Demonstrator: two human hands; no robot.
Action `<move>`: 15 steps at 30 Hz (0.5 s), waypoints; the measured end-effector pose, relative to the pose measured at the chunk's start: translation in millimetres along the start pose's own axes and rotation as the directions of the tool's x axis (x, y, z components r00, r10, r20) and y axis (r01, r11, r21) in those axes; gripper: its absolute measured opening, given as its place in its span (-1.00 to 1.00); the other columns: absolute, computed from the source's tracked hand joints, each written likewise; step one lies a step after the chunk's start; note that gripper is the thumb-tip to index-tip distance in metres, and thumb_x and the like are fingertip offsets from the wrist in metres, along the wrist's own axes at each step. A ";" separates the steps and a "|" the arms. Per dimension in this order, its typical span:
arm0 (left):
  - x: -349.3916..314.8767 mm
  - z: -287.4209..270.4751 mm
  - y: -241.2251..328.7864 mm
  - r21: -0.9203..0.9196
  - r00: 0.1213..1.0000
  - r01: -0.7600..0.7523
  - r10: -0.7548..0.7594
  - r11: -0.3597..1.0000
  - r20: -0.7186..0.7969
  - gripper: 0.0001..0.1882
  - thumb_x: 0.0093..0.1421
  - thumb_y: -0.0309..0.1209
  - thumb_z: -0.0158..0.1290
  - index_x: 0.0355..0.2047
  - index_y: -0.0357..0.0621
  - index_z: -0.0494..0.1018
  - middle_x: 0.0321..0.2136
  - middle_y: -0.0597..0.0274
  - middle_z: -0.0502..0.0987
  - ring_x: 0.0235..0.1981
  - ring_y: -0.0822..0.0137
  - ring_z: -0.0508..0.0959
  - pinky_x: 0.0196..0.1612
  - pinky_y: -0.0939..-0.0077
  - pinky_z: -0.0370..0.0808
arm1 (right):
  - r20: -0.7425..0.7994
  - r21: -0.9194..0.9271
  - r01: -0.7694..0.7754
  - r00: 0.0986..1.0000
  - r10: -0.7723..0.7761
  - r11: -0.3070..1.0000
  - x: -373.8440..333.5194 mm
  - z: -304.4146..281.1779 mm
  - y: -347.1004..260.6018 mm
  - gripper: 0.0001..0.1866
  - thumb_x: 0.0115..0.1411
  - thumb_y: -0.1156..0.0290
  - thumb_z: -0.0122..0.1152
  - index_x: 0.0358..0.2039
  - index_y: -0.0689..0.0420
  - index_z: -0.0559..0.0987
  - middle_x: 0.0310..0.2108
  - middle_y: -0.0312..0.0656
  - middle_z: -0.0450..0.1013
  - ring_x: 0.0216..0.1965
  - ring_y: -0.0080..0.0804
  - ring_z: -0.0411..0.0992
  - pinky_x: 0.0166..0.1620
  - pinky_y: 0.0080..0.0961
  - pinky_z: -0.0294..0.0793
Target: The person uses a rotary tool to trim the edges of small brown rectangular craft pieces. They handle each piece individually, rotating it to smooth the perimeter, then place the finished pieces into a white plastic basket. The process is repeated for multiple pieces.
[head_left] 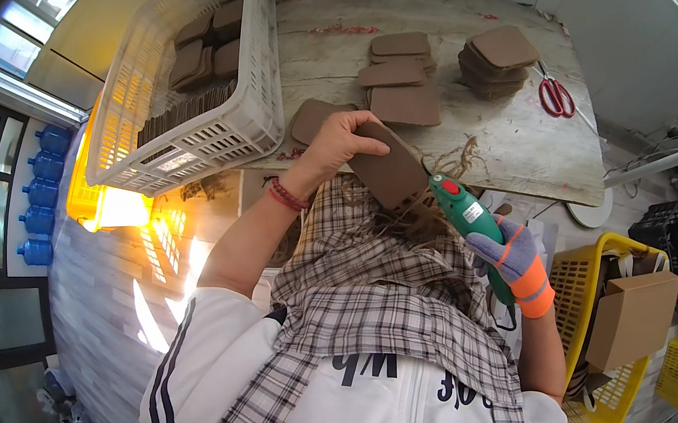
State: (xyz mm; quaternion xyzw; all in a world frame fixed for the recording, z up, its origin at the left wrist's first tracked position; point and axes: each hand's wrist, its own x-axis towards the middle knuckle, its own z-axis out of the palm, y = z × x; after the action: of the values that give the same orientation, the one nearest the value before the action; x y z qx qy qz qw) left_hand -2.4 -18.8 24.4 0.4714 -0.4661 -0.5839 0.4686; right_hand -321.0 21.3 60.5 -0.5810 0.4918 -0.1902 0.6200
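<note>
Your L hand [339, 144] is bare, pinching the brown pad [390, 175] w/ thumb on the near face, fingers mostly behind; the pad is tilted over your lap, by the near edge of the tabletop [322, 46]. Your R hand [509, 256], gloved in grey & orange, is wrapped round the green power tool [462, 207], its nose right at the pad's R edge; can't tell from here if it's actually touching. Looks like edge trimming, going by the brown strips [422, 223] hanging below the pad toward the plaid apron [393, 319].

To do it well: pinch firmly, b/c a thin sheet like this prob. flutters if held loosely. Hold L fingers well back from the nose, esp. as that hand has no glove. Guide the tool along the edge in one smooth pass, slow at rounded corners, & turn the pad rather than twisting your R wrist. If strips bunch up, stop the tool & clear them ASAP, since they could snag. Mind the apron too, it's right beneath. For shape ref., check vs. the stack [496, 63] next to the red scissors [557, 98], far R
</note>
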 end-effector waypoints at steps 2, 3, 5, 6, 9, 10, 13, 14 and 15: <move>-0.6 2.3 -2.6 0.006 1.000 0.012 -0.012 1.000 0.005 -0.83 -0.06 -0.60 0.20 -0.41 -0.23 0.50 -0.48 0.34 0.55 -0.47 0.55 0.52 -0.37 0.67 0.46 | -0.004 0.009 -0.006 1.000 0.006 1.000 0.1 2.3 -1.5 -0.63 0.05 0.22 0.33 -0.23 0.21 0.53 -0.58 -0.39 0.39 -0.55 -0.76 0.29 -0.49 -0.75 0.27; -1.2 3.9 -2.7 0.006 1.000 0.025 -0.025 1.000 0.015 -0.83 -0.06 -0.59 0.21 -0.41 -0.22 0.50 -0.49 0.34 0.55 -0.47 0.55 0.51 -0.36 0.67 0.46 | -0.009 0.005 -0.003 1.000 0.003 1.000 0.8 3.0 -1.2 -0.63 0.05 0.22 0.33 -0.24 0.21 0.53 -0.58 -0.39 0.39 -0.56 -0.76 0.29 -0.49 -0.76 0.27; -2.0 7.2 -2.2 0.007 0.998 0.051 -0.051 0.999 0.036 -0.83 -0.07 -0.59 0.21 -0.41 -0.22 0.50 -0.49 0.34 0.55 -0.47 0.55 0.51 -0.36 0.67 0.46 | -0.007 -0.010 -0.007 1.000 0.007 1.000 2.4 4.4 -1.6 -0.63 0.05 0.22 0.34 -0.24 0.21 0.52 -0.58 -0.39 0.40 -0.58 -0.76 0.29 -0.51 -0.76 0.27; -1.7 8.2 -3.8 0.033 0.997 0.049 -0.051 0.998 0.055 -0.82 -0.07 -0.58 0.22 -0.41 -0.22 0.50 -0.49 0.34 0.55 -0.48 0.55 0.51 -0.37 0.67 0.46 | 0.000 -0.020 -0.014 1.000 0.014 1.000 3.2 5.3 -2.4 -0.62 0.05 0.21 0.34 -0.23 0.21 0.52 -0.57 -0.39 0.41 -0.59 -0.75 0.30 -0.53 -0.76 0.28; -1.4 10.8 -7.6 0.096 0.992 0.055 -0.065 0.994 0.109 -0.82 -0.08 -0.59 0.22 -0.42 -0.22 0.50 -0.49 0.34 0.55 -0.48 0.55 0.51 -0.36 0.67 0.46 | 0.011 -0.017 -0.016 1.000 0.016 1.000 4.8 9.3 -4.3 -0.60 0.05 0.21 0.34 -0.22 0.21 0.51 -0.57 -0.38 0.42 -0.63 -0.74 0.32 -0.56 -0.77 0.29; -1.4 11.2 -7.7 0.106 0.989 0.067 -0.080 0.992 0.123 -0.82 -0.07 -0.60 0.21 -0.41 -0.22 0.50 -0.49 0.34 0.56 -0.47 0.55 0.51 -0.35 0.66 0.46 | 0.015 -0.010 -0.013 1.000 0.013 1.000 6.0 10.6 -4.9 -0.60 0.04 0.21 0.34 -0.21 0.21 0.50 -0.56 -0.38 0.43 -0.64 -0.74 0.32 -0.57 -0.77 0.29; -2.5 12.9 -6.8 0.141 0.980 0.094 -0.116 0.986 0.163 -0.82 -0.07 -0.61 0.21 -0.41 -0.22 0.50 -0.48 0.34 0.56 -0.46 0.56 0.51 -0.33 0.67 0.45 | 0.035 0.009 0.005 0.999 -0.005 1.000 9.1 13.8 -8.1 -0.58 0.04 0.21 0.34 -0.20 0.22 0.49 -0.56 -0.37 0.44 -0.62 -0.74 0.34 -0.56 -0.78 0.30; -3.6 13.4 -5.8 0.153 0.976 0.101 -0.127 0.983 0.176 -0.82 -0.07 -0.61 0.20 -0.41 -0.22 0.50 -0.48 0.35 0.56 -0.46 0.56 0.51 -0.33 0.68 0.45 | 0.035 0.000 0.003 0.999 -0.003 1.000 10.3 15.0 -9.0 -0.58 0.04 0.21 0.35 -0.20 0.22 0.49 -0.56 -0.37 0.44 -0.62 -0.74 0.34 -0.56 -0.78 0.30; -4.9 13.7 -4.6 0.152 0.975 0.102 -0.129 0.983 0.182 -0.82 -0.07 -0.61 0.20 -0.41 -0.22 0.50 -0.48 0.35 0.56 -0.46 0.57 0.50 -0.33 0.68 0.44 | 0.036 -0.009 0.001 0.999 -0.001 1.000 12.0 16.2 -10.1 -0.59 0.04 0.21 0.35 -0.21 0.22 0.50 -0.55 -0.37 0.44 -0.62 -0.74 0.34 -0.57 -0.77 0.30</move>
State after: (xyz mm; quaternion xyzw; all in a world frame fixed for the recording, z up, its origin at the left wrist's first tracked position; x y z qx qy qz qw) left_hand -15.8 -12.0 22.1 0.4714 -0.5209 -0.6183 0.3523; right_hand -298.8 17.7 62.5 -0.5874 0.4811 -0.1778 0.6260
